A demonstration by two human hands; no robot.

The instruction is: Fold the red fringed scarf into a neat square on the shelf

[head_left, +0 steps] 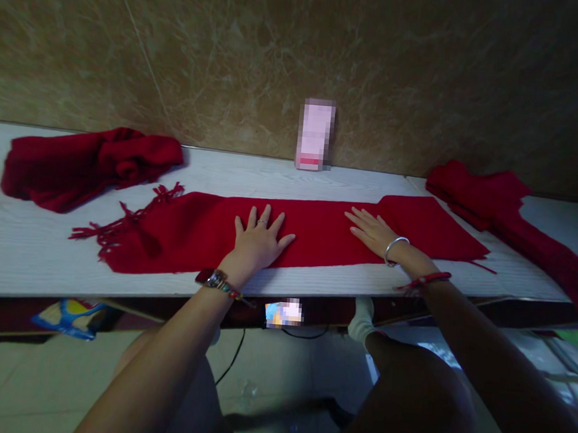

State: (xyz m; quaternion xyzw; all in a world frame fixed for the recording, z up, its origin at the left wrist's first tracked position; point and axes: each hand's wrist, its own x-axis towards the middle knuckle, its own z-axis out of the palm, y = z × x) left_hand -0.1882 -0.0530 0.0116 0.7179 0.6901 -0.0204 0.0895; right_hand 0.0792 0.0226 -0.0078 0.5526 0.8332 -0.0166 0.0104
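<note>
A red scarf [312, 235] lies spread along the white table, with fringe at its left end and a folded-over part at its right. On its middle rests my left hand [260, 241], palm down with the fingers spread. My right hand [373, 235] lies flat on the cloth further right, fingers stretched out toward the left. Neither hand grips anything. Behind the fringe sits a bunched dark red cloth [93, 164]. Another red cloth [500, 210] is loosely folded at the right and trails toward the table's front edge.
The white table [26, 249] is a narrow strip against a brown marbled wall [231, 58]. A pink blurred object [316, 135] stands by the wall. Below the table edge are a blue-and-yellow packet [71, 316], a blurred bright item [283, 313] and a black cable [232, 359].
</note>
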